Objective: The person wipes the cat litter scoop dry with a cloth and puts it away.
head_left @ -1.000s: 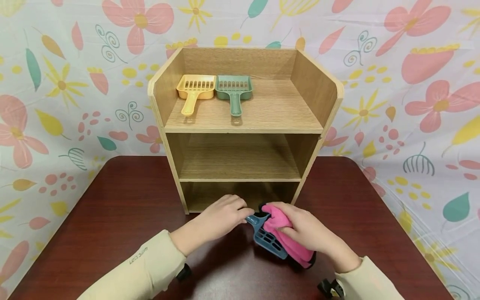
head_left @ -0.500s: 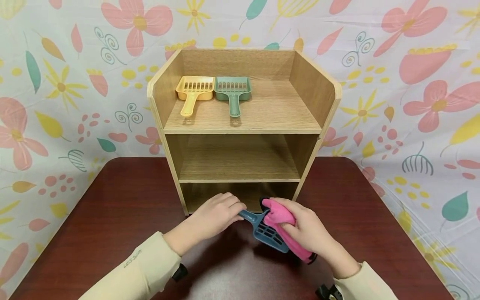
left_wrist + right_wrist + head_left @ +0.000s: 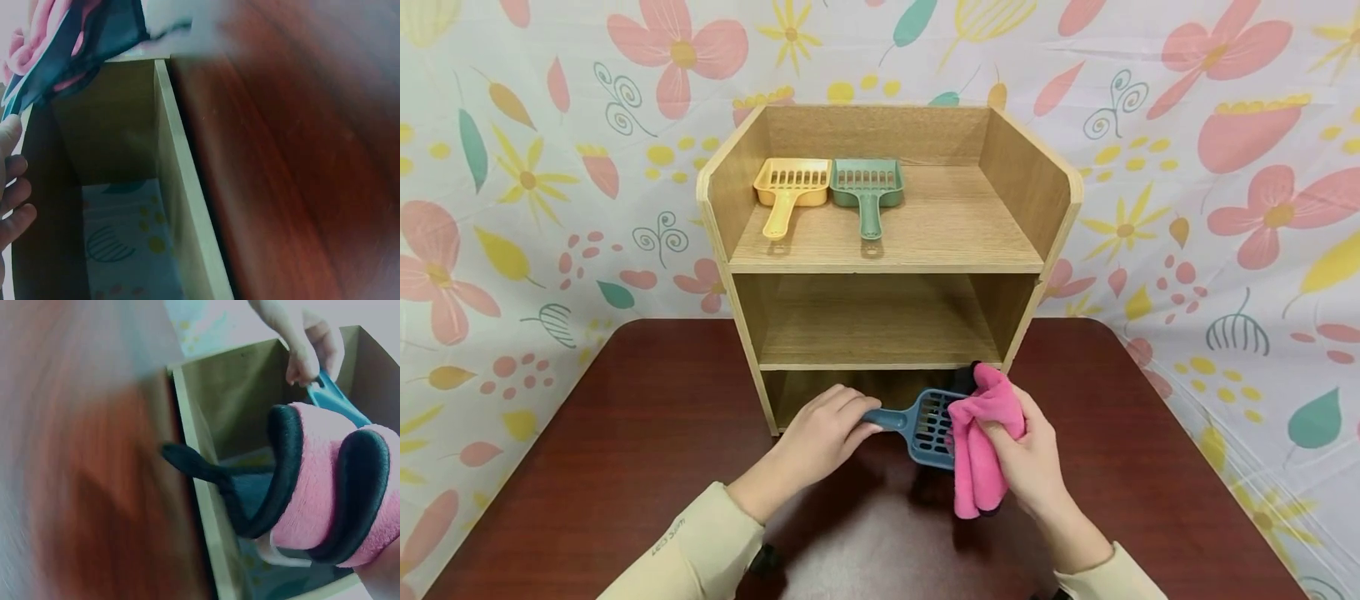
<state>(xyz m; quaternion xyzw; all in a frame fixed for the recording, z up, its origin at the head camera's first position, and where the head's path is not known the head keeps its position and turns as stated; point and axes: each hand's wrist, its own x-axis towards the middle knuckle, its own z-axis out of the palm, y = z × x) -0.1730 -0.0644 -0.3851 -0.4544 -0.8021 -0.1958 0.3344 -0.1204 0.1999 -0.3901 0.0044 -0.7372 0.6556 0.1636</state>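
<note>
A blue slotted litter scoop [image 3: 931, 427] is held up in front of the shelf's lowest opening. My left hand [image 3: 825, 433] pinches the end of its handle between thumb and fingers. In my right hand [image 3: 1032, 454] is a bunched pink cloth [image 3: 988, 437] with dark edging, which laps over the scoop's right edge. The right wrist view shows the cloth [image 3: 315, 481] folded around the scoop, with the left hand [image 3: 309, 347] at the handle beyond. Part of the scoop's head is hidden under the cloth.
A wooden shelf unit [image 3: 880, 268] stands on the dark red table [image 3: 647, 400]. On its top board lie a yellow scoop [image 3: 792, 185] and a green scoop [image 3: 868, 187], side by side. Behind hangs a flower-patterned backdrop [image 3: 557, 167].
The blue scoop has turned from pointing down right to nearly level, head to the right. My right hand has moved the cloth from its upper side to its far right edge.
</note>
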